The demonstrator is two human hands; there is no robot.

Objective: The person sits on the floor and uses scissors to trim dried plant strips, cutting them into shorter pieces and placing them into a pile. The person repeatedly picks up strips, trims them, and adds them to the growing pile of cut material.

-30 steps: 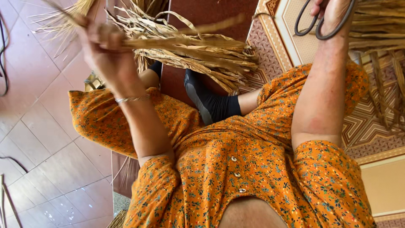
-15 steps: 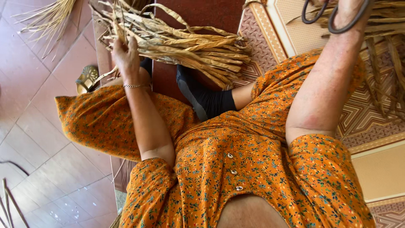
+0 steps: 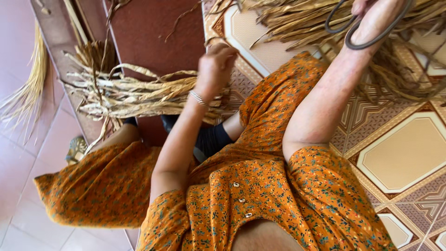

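Observation:
My left hand (image 3: 216, 67) is closed around one end of a bundle of dried, tan leaf strips (image 3: 134, 95) that lies across my lap and sticks out to the left. A thin metal bangle sits on that wrist. My right hand (image 3: 374, 16) is raised at the top right and grips a pair of large dark metal scissors (image 3: 355, 32) by their looped handles. Beneath that hand lies a bigger heap of the same dried strips (image 3: 297, 21). I wear an orange flowered dress (image 3: 260, 195).
A patterned tan and brown tiled floor (image 3: 404, 153) stretches to the right. A dark red mat or step (image 3: 153, 32) lies ahead. Pale straw (image 3: 28, 93) rests on pink tiles at the left. A small decorated object (image 3: 76, 148) sits by my left knee.
My left hand has swung from the upper left to the middle, bringing the bundle down across my lap. The right hand with the scissors has stayed at the top right.

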